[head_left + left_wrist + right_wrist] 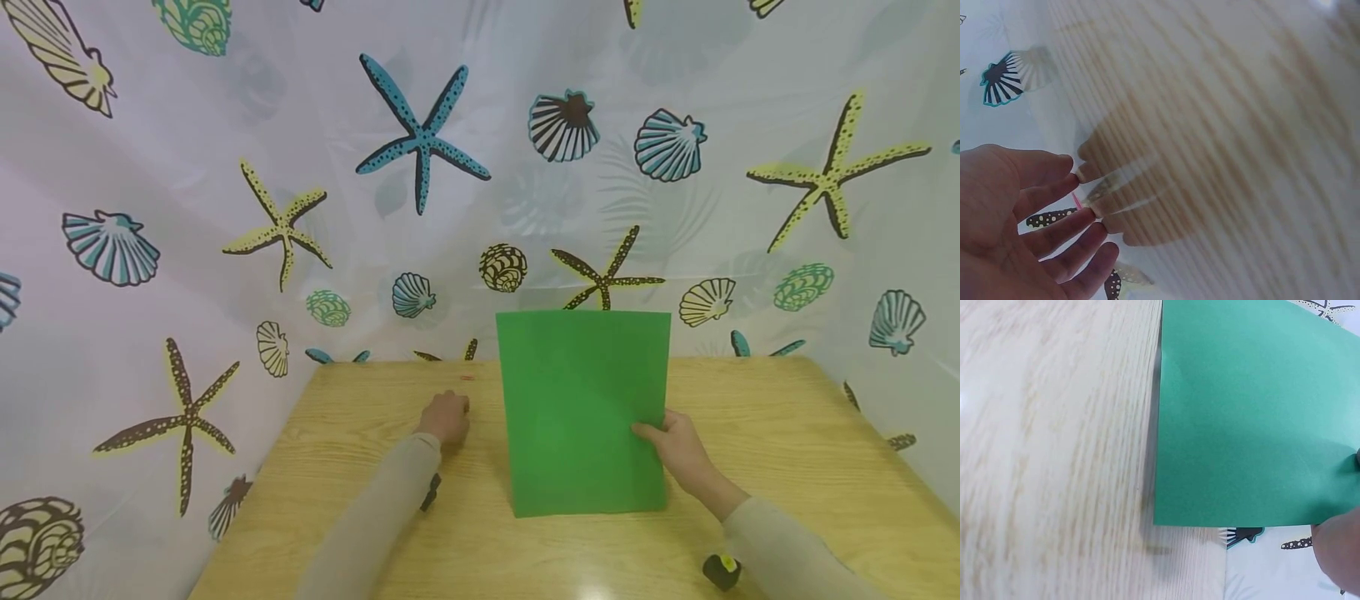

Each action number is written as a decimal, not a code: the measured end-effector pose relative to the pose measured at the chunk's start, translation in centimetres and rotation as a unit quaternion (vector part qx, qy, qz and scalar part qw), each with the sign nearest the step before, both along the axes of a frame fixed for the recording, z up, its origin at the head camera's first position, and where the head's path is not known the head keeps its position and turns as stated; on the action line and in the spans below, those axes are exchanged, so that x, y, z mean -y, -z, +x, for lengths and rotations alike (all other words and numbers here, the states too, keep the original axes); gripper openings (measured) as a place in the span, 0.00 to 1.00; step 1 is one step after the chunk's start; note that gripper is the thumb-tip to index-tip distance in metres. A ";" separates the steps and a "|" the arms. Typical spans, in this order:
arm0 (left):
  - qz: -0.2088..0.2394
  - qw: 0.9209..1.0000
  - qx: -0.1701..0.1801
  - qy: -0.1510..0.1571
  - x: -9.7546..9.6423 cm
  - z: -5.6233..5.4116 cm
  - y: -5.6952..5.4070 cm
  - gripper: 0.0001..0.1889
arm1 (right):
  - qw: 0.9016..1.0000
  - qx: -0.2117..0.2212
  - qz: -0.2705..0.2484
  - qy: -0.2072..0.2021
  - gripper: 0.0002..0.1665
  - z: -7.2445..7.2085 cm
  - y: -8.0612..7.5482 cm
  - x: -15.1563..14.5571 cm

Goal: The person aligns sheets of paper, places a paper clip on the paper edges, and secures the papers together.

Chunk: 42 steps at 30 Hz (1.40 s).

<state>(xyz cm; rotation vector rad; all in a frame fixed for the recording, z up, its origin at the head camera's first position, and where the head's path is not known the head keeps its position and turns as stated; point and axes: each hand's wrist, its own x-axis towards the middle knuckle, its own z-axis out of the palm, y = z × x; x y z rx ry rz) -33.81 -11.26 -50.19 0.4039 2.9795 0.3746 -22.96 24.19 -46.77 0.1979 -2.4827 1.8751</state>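
Observation:
A sheet of green paper (581,408) stands nearly upright over the table, its lower edge toward me. My right hand (681,450) pinches its right edge, thumb on the near face and the other fingers behind, mostly hidden. In the right wrist view the green sheet (1254,419) fills much of the picture, with part of the right hand (1340,550) at the side. My left hand (447,417) is low over the table, left of the sheet. The left wrist view has this left hand (1035,225) with loosely bent fingers, holding nothing. A small thin red thing (467,377) lies beyond it.
The wooden table (345,433) reaches back to a white curtain (465,242) printed with shells and starfish, which also hangs at both sides. Dark wrist-worn pieces show beside the left forearm (375,517) and the right sleeve (787,550).

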 end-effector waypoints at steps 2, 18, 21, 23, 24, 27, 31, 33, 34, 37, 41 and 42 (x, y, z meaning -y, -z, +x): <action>0.006 1.000 -0.006 -0.002 0.1 -0.2 0.2 0.09 | 1.000 0.002 -0.001 0.000 0.24 0.0 0.0 0.0; -0.013 1.000 -0.019 0.000 0.1 -2.0 0.3 0.06 | 1.000 0.013 -0.003 0.007 0.22 0.0 0.2 0.0; -0.012 1.000 -0.014 0.002 0.1 -2.4 0.6 0.12 | 1.000 0.013 0.005 0.007 0.23 0.0 0.2 0.0; -0.018 1.000 -0.015 0.004 0.1 -2.7 0.9 0.15 | 1.000 0.011 0.008 0.004 0.23 0.1 0.1 0.1; -0.020 1.000 -0.015 0.003 0.1 -2.8 1.0 0.17 | 1.000 0.010 0.009 0.005 0.23 0.1 0.1 0.1; -0.013 1.000 -0.013 -0.002 0.0 -2.9 1.1 0.20 | 1.000 0.014 0.012 0.008 0.23 0.2 0.0 0.2; -0.006 1.000 0.010 -0.009 -0.2 -3.0 0.7 0.23 | 1.000 0.007 0.014 0.008 0.24 0.2 0.0 0.2; -0.007 1.000 0.023 -0.014 -0.4 -3.0 0.5 0.24 | 1.000 -0.001 0.010 0.004 0.25 0.3 0.1 0.2; -0.008 0.999 0.028 -0.017 -0.4 -2.9 0.4 0.25 | 1.000 -0.011 0.003 -0.001 0.25 0.3 0.2 0.1; -0.010 0.999 0.038 -0.024 -0.6 -2.9 0.4 0.26 | 1.000 -0.018 -0.005 -0.010 0.25 0.2 0.4 0.1; 0.000 0.999 0.038 -0.024 -0.9 -3.1 0.5 0.27 | 1.000 -0.001 -0.006 -0.008 0.24 0.1 0.5 -0.1; 0.004 0.999 0.037 -0.023 -0.9 -3.1 0.5 0.27 | 1.000 0.002 -0.005 -0.008 0.24 0.1 0.5 -0.1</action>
